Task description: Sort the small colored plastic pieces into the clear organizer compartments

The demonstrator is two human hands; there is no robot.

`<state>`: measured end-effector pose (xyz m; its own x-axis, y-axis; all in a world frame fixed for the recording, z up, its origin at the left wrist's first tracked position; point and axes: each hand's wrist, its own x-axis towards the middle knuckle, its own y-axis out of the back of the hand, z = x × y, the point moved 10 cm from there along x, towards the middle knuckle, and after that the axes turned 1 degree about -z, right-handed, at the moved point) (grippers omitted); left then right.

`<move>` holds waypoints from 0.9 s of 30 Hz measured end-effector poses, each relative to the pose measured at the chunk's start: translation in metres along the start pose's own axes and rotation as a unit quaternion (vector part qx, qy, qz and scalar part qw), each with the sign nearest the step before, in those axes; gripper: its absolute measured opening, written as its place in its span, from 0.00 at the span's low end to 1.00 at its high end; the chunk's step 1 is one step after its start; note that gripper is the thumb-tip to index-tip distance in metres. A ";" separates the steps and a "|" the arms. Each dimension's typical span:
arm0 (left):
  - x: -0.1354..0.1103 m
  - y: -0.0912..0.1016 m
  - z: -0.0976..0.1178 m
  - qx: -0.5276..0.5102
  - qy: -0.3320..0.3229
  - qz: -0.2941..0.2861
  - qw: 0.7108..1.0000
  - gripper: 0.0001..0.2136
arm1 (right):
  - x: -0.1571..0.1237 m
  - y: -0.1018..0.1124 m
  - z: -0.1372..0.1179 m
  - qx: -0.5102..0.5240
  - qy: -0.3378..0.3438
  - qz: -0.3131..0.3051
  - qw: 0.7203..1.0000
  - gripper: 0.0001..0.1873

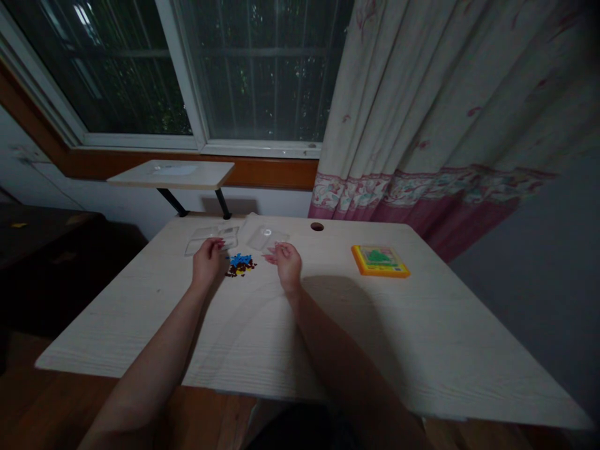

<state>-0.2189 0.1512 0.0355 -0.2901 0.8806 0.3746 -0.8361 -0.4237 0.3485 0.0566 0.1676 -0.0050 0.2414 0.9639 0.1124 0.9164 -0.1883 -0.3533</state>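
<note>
A small heap of blue, dark brown and yellow pieces [240, 265] lies on the table between my hands. My left hand [206, 261] is just left of the heap, its fingertips pinched together in front of a clear divided plastic tray [199, 234]. To the right of the heap, my right hand [287, 264] has thumb and fingers drawn together at the near edge of a second clear plastic container [262, 237]. Whether either hand holds a small piece is too fine to see.
An orange-yellow flat box [380, 260] with a green picture rests on the right of the pale wooden table [244, 350]. A raised shelf [206, 175] stands at the back left. Near the back edge is a round cable hole [317, 227]; a curtain [375, 137] hangs behind.
</note>
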 end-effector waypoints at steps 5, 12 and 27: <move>0.000 -0.002 0.002 0.158 -0.041 -0.042 0.986 0.13 | 0.002 0.003 0.004 0.025 -0.011 0.006 1.000 0.19; -0.001 -0.008 0.000 0.200 -0.040 -0.081 0.976 0.15 | 0.003 0.004 0.007 0.044 -0.033 0.009 0.998 0.17; -0.033 -0.068 0.032 0.122 -0.192 -0.255 0.940 0.20 | 0.008 0.006 0.021 -0.003 -0.029 0.007 1.000 0.17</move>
<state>-0.1379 0.1444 0.0268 0.3474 0.8605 0.3726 -0.6763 -0.0453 0.7353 0.0570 0.1777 -0.0257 0.2352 0.9704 0.0541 0.9152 -0.2023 -0.3485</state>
